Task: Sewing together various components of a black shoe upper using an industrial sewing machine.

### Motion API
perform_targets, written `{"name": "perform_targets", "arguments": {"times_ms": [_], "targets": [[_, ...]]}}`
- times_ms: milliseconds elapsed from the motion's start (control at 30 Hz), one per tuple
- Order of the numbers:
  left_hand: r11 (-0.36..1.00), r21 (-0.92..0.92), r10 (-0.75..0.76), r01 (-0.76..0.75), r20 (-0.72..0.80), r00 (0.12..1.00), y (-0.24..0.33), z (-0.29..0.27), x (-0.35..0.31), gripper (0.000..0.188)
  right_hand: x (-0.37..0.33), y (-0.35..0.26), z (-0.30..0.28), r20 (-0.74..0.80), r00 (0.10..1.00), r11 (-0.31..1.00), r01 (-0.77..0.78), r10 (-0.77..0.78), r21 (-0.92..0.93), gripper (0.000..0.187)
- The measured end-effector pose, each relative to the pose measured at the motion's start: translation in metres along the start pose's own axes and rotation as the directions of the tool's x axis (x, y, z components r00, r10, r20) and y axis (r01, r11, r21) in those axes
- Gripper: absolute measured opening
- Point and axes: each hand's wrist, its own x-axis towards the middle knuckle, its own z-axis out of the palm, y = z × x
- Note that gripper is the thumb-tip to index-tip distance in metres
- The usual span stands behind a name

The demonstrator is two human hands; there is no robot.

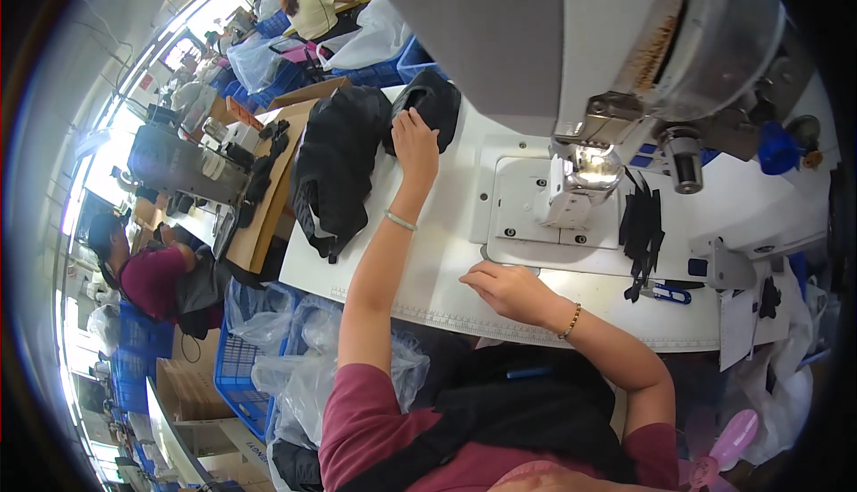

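My left hand (415, 148) reaches to the far left of the white sewing table (428, 260). Its fingers are bent over the near side of a bunched black fabric piece (435, 104) and grip it. Beside that, a larger heap of black fabric (339, 157) lies along the table's left edge. My right hand (511, 291) hovers over the front part of the table, below the machine's stitching plate (518, 215). Its fingers are drawn together, and nothing shows in them. The sewing machine's needle and presser foot area (571, 188) has no fabric under it that I can see.
Black strips (643, 233) lie right of the plate, with a blue cutter (668, 293) below them. The machine head (616, 72) overhangs the far right. Blue crates with plastic bags (254, 349) stand left of me. Other people (156, 269) sit at work on the left and far side.
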Motion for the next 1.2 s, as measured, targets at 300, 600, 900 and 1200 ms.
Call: {"name": "perform_targets", "arguments": {"times_ms": [300, 600, 900, 1200], "targets": [[0.998, -0.056, 0.032, -0.034, -0.025, 0.999, 0.006, 0.004, -0.008, 0.057, 0.000, -0.003, -0.004, -0.045, 0.999, 1.000, -0.009, 0.008, -0.025, 0.020], [0.857, -0.468, -0.157, 0.216, 0.162, 0.974, -0.014, -0.010, 0.004, 0.041, 0.000, -0.004, -0.001, -0.067, 0.998, 1.000, 0.012, -0.014, -0.026, 0.018], [0.966, -0.171, 0.141, -0.196, -0.290, 0.947, -0.016, -0.008, -0.005, 0.029, 0.000, -0.002, 0.001, -0.073, 0.997, 1.000, 0.005, -0.006, -0.012, 0.016], [0.792, -0.590, -0.141, 0.159, 0.076, 0.987, -0.038, -0.049, 0.016, 0.029, 0.001, -0.004, 0.003, -0.089, 0.996, 1.000, -0.023, 0.023, 0.001, 0.014]]}}
